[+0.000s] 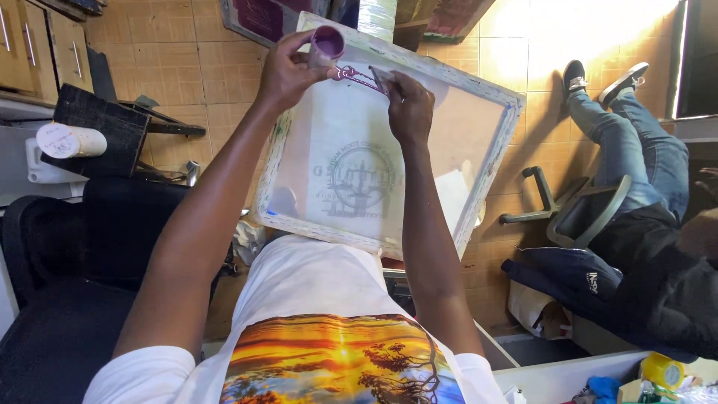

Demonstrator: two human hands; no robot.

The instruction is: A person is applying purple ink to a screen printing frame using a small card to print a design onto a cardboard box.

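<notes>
the person's left hand (pixel 288 71) holds a small purple pot (pixel 327 43) at the far edge of a printing screen (pixel 389 161), fingers curled around the pot and pinching it by its side, and the pot is tipped so that its open mouth turns toward the camera and toward the other hand. the right hand (pixel 407 108) is just beside it, a little lower and more to the right, and it pinches a small flat scraper (pixel 380 78) between thumb and fingers. between the pot and the scraper runs a thin line of purple ink (pixel 355 75) on the mesh, so the pot lies to the upper left of the right hand and almost touching the ink line. the long axis of this ink line goes from the pot, slanting down to the right, along the far rail of the wooden frame. the screen itself is tilted, its near edge resting against the person's white shirt (pixel 314 280) and its far edge higher, away from the body. a round dark design shows in the middle of the mesh, well below both hands. both arms are stretched forward and nearly straight, the left arm coming from lower left, the right arm more upright. another person in jeans (pixel 636 146) sits at the right, apart from this work.
</notes>
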